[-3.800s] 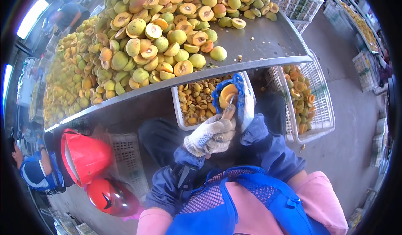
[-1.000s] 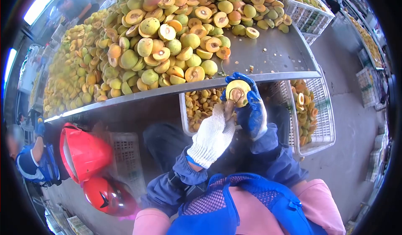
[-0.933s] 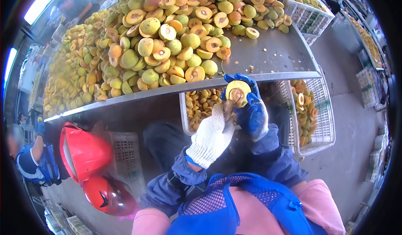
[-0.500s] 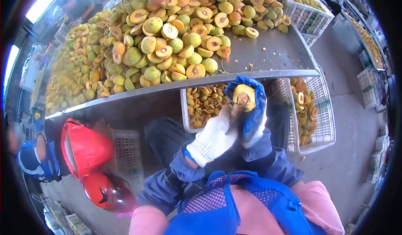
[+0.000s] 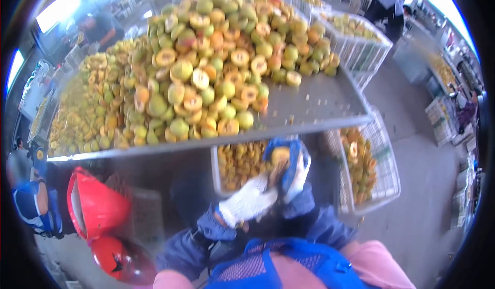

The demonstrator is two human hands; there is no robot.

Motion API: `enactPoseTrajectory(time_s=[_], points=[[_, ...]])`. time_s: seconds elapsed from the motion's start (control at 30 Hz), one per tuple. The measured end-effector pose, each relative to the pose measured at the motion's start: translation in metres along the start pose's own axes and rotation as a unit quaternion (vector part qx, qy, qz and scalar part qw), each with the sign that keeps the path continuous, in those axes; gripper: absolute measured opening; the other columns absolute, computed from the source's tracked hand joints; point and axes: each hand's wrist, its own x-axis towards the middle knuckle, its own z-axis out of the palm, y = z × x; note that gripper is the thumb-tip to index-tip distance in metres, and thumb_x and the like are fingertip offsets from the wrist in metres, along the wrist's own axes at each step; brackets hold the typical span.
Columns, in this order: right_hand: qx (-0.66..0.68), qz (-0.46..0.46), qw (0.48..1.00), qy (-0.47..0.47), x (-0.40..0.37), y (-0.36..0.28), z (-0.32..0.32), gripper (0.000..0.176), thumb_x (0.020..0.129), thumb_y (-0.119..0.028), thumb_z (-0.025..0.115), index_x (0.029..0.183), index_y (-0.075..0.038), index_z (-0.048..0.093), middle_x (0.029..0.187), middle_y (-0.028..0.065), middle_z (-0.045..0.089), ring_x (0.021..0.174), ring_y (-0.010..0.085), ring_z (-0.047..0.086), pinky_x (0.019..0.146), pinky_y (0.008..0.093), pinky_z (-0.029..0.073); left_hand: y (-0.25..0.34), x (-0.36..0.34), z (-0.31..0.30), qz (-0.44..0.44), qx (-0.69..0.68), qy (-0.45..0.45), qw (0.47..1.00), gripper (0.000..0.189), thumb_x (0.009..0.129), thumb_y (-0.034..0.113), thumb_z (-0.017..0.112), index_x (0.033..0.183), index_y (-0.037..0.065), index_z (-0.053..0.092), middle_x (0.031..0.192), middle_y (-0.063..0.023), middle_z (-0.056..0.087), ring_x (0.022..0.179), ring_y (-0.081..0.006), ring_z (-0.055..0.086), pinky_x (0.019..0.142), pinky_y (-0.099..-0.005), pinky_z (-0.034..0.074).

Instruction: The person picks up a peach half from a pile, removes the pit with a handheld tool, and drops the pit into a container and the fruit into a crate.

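My left hand (image 5: 248, 201), in a white knitted glove, is closed around something brownish and blurred that meets the fruit; I cannot make out what it is. Cupped in my right hand (image 5: 297, 169), which wears a blue-coated glove, is a yellow fruit (image 5: 280, 156). Both hands are close together below the metal table's front edge (image 5: 258, 134). Just behind them, a white crate (image 5: 216, 173) holds small brownish fruit pieces. A large heap of cut green and orange fruit (image 5: 206, 72) lies on the table.
At the right stands a white crate (image 5: 389, 178) with fruit halves. Left of me are a red container (image 5: 98, 204) and a red helmet (image 5: 111, 258). A person in blue (image 5: 33, 201) is at far left. Crates and people are farther back.
The camera view has tilted up, so the table and heap appear lower and more background shows. Both hands remain together at the fruit, which now looks more blurred.
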Motion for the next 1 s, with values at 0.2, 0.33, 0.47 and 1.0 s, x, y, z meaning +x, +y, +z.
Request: enactPoseTrajectory(time_s=[0.2,0.33,0.47,1.0], points=[[0.122,0.235,0.962,-0.059,0.032,-0.039,0.013,0.034,0.099,-0.026,0.052,0.097,0.005,0.066,0.084,0.0126,0.068,0.068,0.0197,0.064,0.065,0.0299,0.054,-0.009,0.009,-0.016,-0.066,-0.216,-0.087,0.97,0.022,0.09,0.02,0.063,0.105,0.01,0.05,0.071,0.0049,0.049,0.054,-0.0047,0.044,0.045,-0.0203,0.035],[0.075,0.185,0.979,0.03,0.031,-0.043,0.021,0.032,0.1,-0.024,0.053,0.097,0.006,0.065,0.085,0.013,0.069,0.072,0.0192,0.065,0.066,0.0311,0.055,-0.021,0.022,-0.004,0.064,0.16,0.097,0.98,0.021,0.093,0.018,0.059,0.106,0.006,0.049,0.067,-0.0066,0.052,0.055,-0.0237,0.056,0.048,-0.0341,0.045],[0.111,0.225,0.968,-0.007,0.029,-0.024,0.012,0.03,0.098,-0.022,0.056,0.094,0.006,0.066,0.082,0.0116,0.069,0.068,0.0167,0.064,0.062,0.0288,0.054,-0.039,0.03,0.008,0.12,0.323,0.179,0.922,0.021,0.091,0.011,0.056,0.108,0.003,0.049,0.065,-0.0165,0.05,0.063,-0.0398,0.061,0.055,-0.0454,0.05],[0.132,0.384,0.91,0.089,0.011,-0.013,0.005,0.036,0.095,-0.036,0.061,0.112,-0.004,0.063,0.092,0.0038,0.063,0.079,0.0109,0.059,0.065,0.0279,0.049,-0.096,0.03,-0.011,0.069,-0.255,-0.024,0.964,0.019,0.089,0.016,0.062,0.103,0.007,0.053,0.072,-0.001,0.05,0.053,-0.0111,0.049,0.046,-0.0242,0.041]])
